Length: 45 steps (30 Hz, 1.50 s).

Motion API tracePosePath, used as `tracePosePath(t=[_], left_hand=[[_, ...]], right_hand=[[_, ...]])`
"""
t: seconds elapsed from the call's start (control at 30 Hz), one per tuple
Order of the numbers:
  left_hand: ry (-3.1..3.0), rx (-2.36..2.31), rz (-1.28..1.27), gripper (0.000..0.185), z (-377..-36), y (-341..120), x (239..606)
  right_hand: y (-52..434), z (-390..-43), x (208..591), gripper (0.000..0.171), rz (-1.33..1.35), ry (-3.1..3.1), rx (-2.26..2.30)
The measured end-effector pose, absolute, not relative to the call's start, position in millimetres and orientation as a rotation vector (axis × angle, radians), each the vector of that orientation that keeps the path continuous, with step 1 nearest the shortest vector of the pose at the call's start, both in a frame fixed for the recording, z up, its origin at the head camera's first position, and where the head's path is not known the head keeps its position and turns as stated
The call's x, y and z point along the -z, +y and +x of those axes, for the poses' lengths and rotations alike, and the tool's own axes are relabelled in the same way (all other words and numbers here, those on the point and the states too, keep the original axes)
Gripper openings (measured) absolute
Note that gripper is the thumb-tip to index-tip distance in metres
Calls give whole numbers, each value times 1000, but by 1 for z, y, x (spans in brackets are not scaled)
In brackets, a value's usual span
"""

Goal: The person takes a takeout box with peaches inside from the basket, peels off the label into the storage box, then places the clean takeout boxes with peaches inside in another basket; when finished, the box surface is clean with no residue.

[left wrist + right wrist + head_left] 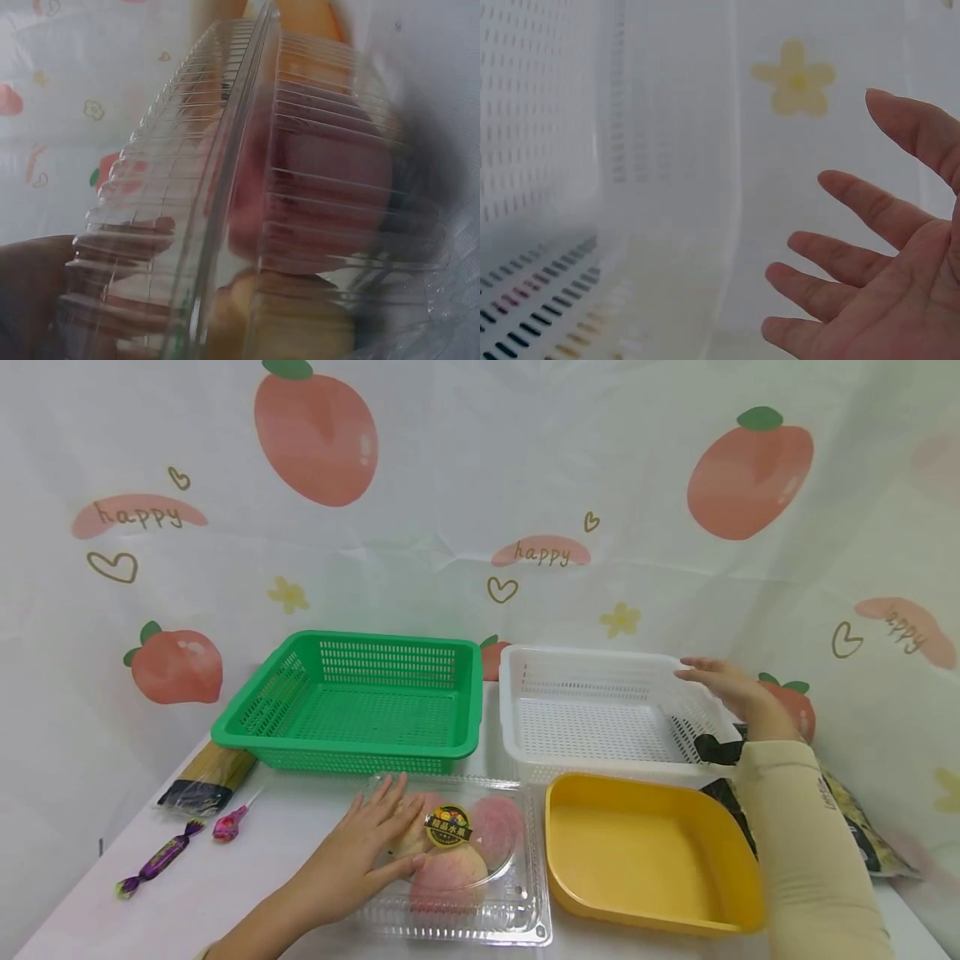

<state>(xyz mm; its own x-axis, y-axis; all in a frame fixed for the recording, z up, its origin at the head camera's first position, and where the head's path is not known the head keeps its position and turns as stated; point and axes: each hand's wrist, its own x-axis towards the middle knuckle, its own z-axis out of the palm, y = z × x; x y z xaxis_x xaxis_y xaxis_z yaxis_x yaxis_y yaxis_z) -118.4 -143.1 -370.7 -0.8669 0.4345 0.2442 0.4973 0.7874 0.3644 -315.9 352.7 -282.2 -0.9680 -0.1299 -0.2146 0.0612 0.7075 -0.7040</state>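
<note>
My left hand (pixel 363 847) rests with spread fingers on the lid of a clear plastic clamshell box (pixel 517 860). Inside the box lie peaches (pixel 450 881), and a round black-and-gold label (pixel 447 826) sits on the lid. From the left wrist view, the box's ribbed side (pixel 240 187) and a pink peach (pixel 322 180) show close up. My right hand (pixel 738 693) is held over the right end of a white perforated basket (pixel 585 768). In the right wrist view its fingers (pixel 855 270) are spread, with nothing held, beside the basket wall (pixel 540 112).
A green basket (pixel 345 747) stands at the back left. In front of the white basket is a yellow tub (pixel 637 852). Packaged noodles (pixel 206 781), a lollipop (pixel 228 823) and a purple wrapped candy (pixel 161 860) lie at left. Dark packets (pixel 862 827) lie partly hidden behind my right arm.
</note>
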Motion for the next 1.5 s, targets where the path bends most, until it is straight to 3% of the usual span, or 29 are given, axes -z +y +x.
tracePosePath(t=[0.33, 0.6, 1.1, 1.5], left_hand=[[-2820, 661, -724, 64, -118, -144, 374], [-2823, 665, -722, 64, -119, -143, 374], [-2841, 669, -699, 66, -119, -145, 376], [-2848, 704, -706, 68, -121, -146, 377]], right_hand=[[298, -301, 268, 72, -247, 2728, 1002], [245, -290, 272, 58, -546, 2618, 1072], [136, -248, 281, 51, -1029, 2381, 887], [85, -231, 288, 47, -1181, 2217, 746]])
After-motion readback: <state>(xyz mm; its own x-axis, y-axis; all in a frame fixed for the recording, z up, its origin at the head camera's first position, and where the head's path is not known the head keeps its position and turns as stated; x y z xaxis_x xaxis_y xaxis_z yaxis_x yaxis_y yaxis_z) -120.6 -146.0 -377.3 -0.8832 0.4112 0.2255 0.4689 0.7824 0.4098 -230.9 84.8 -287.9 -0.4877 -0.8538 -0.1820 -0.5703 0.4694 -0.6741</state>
